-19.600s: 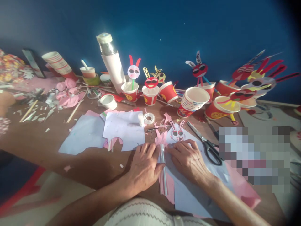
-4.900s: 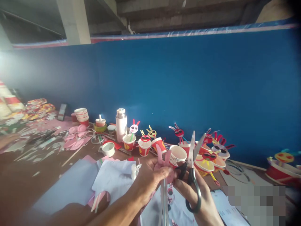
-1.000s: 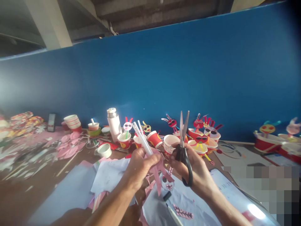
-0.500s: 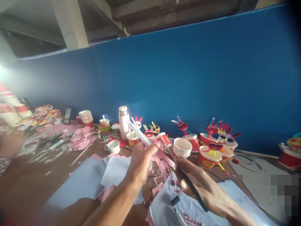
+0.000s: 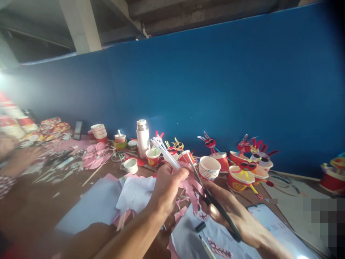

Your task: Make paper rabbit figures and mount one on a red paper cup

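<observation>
My left hand (image 5: 167, 185) is closed on pink paper (image 5: 192, 192) that hangs in strips below the fingers. It also grips several clear, whitish straws (image 5: 165, 153), which point up and left. My right hand (image 5: 229, 207) is wrapped round black-handled scissors (image 5: 222, 210). Their blades slant up and left beside the pink paper; whether they touch it I cannot make out. Below the hands lies a pale sheet (image 5: 185, 230), with a drawn face partly covered by the strips. On it rest a marker (image 5: 207, 248), its dark cap (image 5: 200, 227) and a pink piece with a leaf drawing (image 5: 219, 248).
Paper cups with paper-faced figures (image 5: 242, 176) stand along the blue wall. A stack of cups (image 5: 209, 167), a white thermos (image 5: 142, 140) and a mug (image 5: 130, 166) are behind my hands. Right lies a phone (image 5: 275, 219). Another person's hands (image 5: 20, 154) are left, by paper scraps.
The scissors have turned a little more upright, and their blades look wider apart. The straws in my left hand have fanned out slightly. A second hand of the other person shows at left.
</observation>
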`<state>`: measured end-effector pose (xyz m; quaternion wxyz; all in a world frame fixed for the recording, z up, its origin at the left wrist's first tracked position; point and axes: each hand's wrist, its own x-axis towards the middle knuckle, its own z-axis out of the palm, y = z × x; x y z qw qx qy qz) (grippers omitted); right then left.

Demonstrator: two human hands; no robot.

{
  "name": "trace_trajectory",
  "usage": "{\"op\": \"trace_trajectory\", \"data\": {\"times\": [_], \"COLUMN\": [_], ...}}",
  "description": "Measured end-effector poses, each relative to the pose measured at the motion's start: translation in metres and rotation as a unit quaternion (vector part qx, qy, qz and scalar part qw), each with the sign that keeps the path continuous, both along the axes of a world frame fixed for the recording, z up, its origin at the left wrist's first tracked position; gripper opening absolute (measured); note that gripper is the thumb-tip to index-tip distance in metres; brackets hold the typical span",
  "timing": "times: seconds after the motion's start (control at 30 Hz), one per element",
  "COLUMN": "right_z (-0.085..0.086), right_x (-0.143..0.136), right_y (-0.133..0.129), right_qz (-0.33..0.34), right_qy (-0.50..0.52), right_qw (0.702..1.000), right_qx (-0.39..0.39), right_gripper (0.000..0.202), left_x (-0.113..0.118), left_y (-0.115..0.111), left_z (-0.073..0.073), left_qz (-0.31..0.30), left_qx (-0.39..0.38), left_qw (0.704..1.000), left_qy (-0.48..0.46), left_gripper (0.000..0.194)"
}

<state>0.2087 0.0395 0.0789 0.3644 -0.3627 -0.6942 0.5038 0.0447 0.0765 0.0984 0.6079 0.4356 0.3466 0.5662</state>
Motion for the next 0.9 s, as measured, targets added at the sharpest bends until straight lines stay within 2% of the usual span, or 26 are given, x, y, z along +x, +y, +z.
{"op": "trace_trajectory", "data": {"times": [0.1, 0.3, 0.5, 0.7, 0.9], "right_z": [-0.0032, 0.0002, -0.0026, -0.0031, -0.0051], "right_x": [0.0011, -0.0008, 0.0002, -0.0004, -0.0018], "right_y": [0.0001, -0.0015, -0.0010, -0.0005, -0.0020], "right_qz": [-0.005, -0.021, -0.021, -0.015, -0.036], "right_qy": [0.013, 0.038, 0.022, -0.009, 0.024], "right_qw": [1.000, 0.999, 0.999, 1.000, 0.999], "right_qx": [-0.003, -0.018, -0.009, 0.005, -0.023], "right_gripper": [0.039, 0.040, 0.043, 0.045, 0.051], "left_x": [0.0002, 0.0001, -0.0010, 0.0008, 0.0012], "left_y": [0.0004, 0.0004, -0.0005, -0.0005, -0.0015], "left_z": [-0.0023, -0.0046, -0.0052, -0.0039, -0.0036], "left_qz": [-0.011, 0.005, -0.007, 0.001, -0.014], "left_qx": [-0.004, -0.003, -0.033, -0.024, -0.015], "left_qw": [1.000, 1.000, 0.999, 1.000, 1.000], "left_qy": [0.008, 0.007, 0.006, -0.006, -0.016], "left_gripper": [0.013, 0.011, 0.015, 0.013, 0.016]}}
